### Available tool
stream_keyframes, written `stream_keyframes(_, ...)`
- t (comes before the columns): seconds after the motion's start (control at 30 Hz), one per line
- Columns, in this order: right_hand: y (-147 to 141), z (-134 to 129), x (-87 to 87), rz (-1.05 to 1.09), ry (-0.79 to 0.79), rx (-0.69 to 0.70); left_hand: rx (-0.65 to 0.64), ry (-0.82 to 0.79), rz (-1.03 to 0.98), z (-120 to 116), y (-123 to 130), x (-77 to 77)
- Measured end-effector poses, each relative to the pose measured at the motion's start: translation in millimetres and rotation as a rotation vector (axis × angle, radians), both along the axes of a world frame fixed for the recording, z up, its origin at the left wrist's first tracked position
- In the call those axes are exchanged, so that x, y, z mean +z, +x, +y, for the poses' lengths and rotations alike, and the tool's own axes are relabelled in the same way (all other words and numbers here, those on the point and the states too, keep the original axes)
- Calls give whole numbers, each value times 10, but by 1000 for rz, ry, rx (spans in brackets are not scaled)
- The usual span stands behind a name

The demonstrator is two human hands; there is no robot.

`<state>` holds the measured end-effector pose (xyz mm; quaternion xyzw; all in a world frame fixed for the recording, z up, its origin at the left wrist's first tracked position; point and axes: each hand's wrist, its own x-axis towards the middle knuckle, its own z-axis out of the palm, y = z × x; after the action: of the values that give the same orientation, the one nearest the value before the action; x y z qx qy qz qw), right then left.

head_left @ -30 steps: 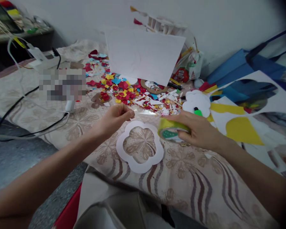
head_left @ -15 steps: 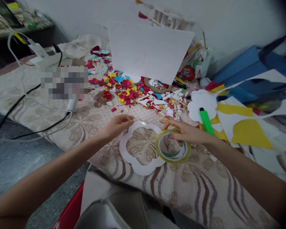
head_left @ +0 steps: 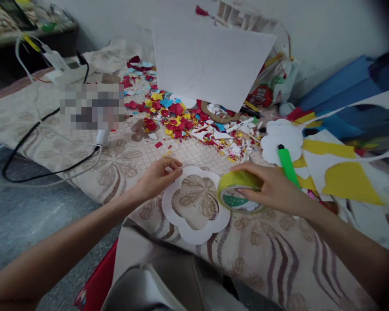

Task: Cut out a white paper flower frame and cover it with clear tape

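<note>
A white flower-shaped paper ring (head_left: 171, 207) lies on the patterned cloth in front of me. My left hand (head_left: 162, 174) is at its upper left edge, thumb and forefinger pinched together; whatever is between the fingertips is too small to make out. My right hand (head_left: 267, 185) grips a roll of yellowish tape (head_left: 236, 179) by its rim, fingers outside and thumb inside the hole. The roll is tilted, just right of the paper ring, with its green and white inner core showing.
Red, yellow, blue and white paper scraps (head_left: 178, 121) lie behind the hands. A large white sheet (head_left: 210, 65) leans at the back. Right are a green marker (head_left: 288, 166), white paper flowers (head_left: 280, 140) and yellow paper (head_left: 350, 179). Cables (head_left: 22, 147) cross the left side.
My right hand has moved slightly right and closed round the tape roll, which has tipped up from lying flatter. My left hand stays at the paper ring. The view has shifted a little.
</note>
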<state>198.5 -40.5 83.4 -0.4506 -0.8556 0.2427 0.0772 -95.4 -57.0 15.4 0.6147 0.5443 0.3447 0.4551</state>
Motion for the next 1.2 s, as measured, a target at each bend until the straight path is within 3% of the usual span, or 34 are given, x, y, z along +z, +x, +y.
stream_keyframes(0.1, 56, -11, 27, 32, 106, 6, 36, 18, 17, -15, 27, 30)
stream_keyframes(0.4, 306, -63, -37, 337, 71, -155, 164, 219, -94, -23, 131, 310)
stream_keyframes(0.57, 336, -105, 104, 255, 184, -163, 175, 275, -42, -13, 172, 425)
stream_keyframes(0.77, 284, -43, 204, -46, 347, 74, 130, 236, 54, -8, 196, 241)
stream_keyframes(1.0, 168, 133, 68, -266, 197, 240, 69, 208, 228, 86, 135, -92)
stream_keyframes(1.2, 8, 251, 40, -386, 149, 300, 39, 230, 418, 142, 147, -158)
